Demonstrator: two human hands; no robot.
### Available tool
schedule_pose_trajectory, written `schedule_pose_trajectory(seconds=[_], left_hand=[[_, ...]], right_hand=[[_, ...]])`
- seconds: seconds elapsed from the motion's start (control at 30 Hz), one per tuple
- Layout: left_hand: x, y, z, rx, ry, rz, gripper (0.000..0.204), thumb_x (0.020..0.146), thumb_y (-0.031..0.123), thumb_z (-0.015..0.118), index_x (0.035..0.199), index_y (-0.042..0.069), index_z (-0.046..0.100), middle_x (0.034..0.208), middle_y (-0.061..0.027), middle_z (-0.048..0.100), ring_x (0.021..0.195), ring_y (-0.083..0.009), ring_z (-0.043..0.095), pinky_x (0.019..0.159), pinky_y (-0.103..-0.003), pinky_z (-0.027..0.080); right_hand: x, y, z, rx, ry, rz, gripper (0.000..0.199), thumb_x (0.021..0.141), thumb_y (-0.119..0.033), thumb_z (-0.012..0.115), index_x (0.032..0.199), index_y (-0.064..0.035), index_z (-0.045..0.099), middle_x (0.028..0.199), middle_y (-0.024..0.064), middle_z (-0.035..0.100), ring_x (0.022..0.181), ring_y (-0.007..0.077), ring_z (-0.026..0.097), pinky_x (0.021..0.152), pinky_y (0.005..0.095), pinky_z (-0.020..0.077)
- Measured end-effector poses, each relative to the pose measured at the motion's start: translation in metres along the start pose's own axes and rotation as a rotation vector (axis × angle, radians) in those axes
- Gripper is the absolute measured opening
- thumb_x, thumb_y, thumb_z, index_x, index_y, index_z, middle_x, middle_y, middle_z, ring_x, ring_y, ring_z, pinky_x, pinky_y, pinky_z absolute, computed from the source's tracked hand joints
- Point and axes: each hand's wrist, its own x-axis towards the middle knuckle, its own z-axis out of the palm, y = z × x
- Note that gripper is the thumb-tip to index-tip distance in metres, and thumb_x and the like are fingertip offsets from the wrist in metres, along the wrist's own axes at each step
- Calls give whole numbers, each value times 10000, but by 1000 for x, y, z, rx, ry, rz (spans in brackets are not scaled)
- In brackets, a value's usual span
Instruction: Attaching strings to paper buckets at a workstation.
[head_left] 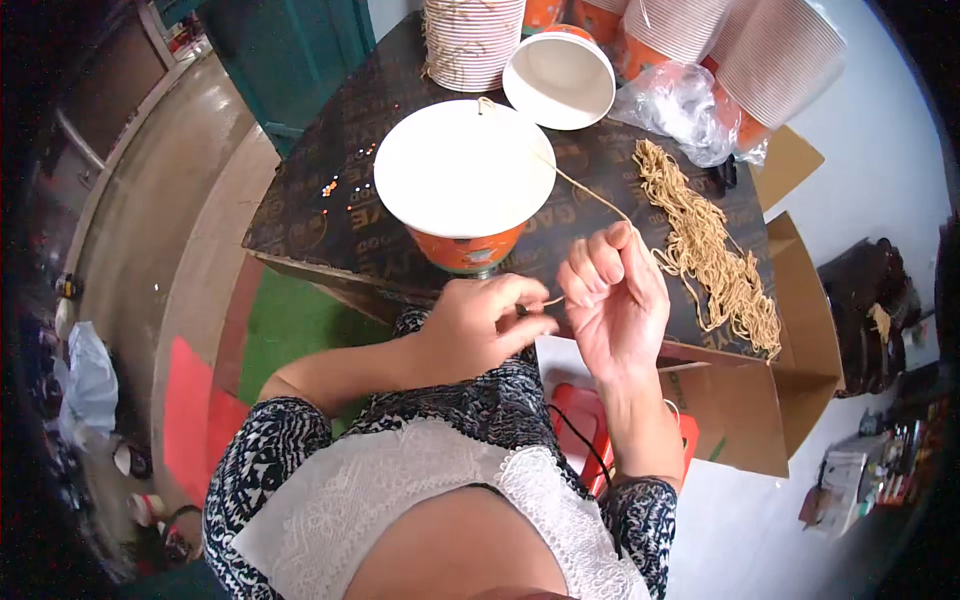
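Observation:
A paper bucket (465, 246), orange outside and white inside, stands mouth up at the near edge of the dark table. A tan cord (588, 193) runs from its right inner wall to my right hand (615, 290), whose curled fingers grip it, palm up. In front of the bucket is my left hand (480, 325), fingers bent around a short length of the same cord. A small dark shape shows between its thumb and forefinger; I cannot make out what it is. At the bucket's far rim a small loop of cord (486, 104) sticks up.
Right on the table (350, 215) lies a long heap of tan cords (705, 245). Behind stand a tall bucket stack (473, 45), a tipped bucket (560, 82), more stacked buckets (780, 60) and clear plastic wrap (685, 110). An open cardboard box (740, 420) sits beside the table.

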Motion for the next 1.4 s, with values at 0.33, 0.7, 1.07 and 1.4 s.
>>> schedule_pose_trajectory(seconds=[0.33,0.7,1.07,1.4], left_hand=[[11,7,-33,324,-280,56,138,878,186,625,855,52,644,738,-120,637,673,-317,646,584,-397,502],[6,8,-47,467,-345,151,128,856,123,630,792,53,543,713,-106,563,684,-299,632,562,-398,483],[30,-3,-78,716,77,383,379,719,69,744,1069,64,598,994,-91,645,928,-313,602,931,-472,397],[54,-29,-99,451,-88,169,171,905,110,537,998,34,659,902,-137,689,912,-305,660,1133,-528,237]], right_hand=[[-34,2,-10,-1511,-240,-512,368,836,50,546,1202,36,581,1138,179,649,868,256,610,758,340,495],[-31,17,-18,-1520,-306,-266,98,802,-8,685,894,-5,651,687,79,577,593,223,552,588,332,456],[11,10,-31,-1650,-48,-470,202,842,40,566,1013,-21,654,772,99,547,674,204,536,636,306,453],[48,16,-22,-1712,-266,-491,450,825,24,559,1272,-26,541,896,143,537,814,266,550,756,351,466]])
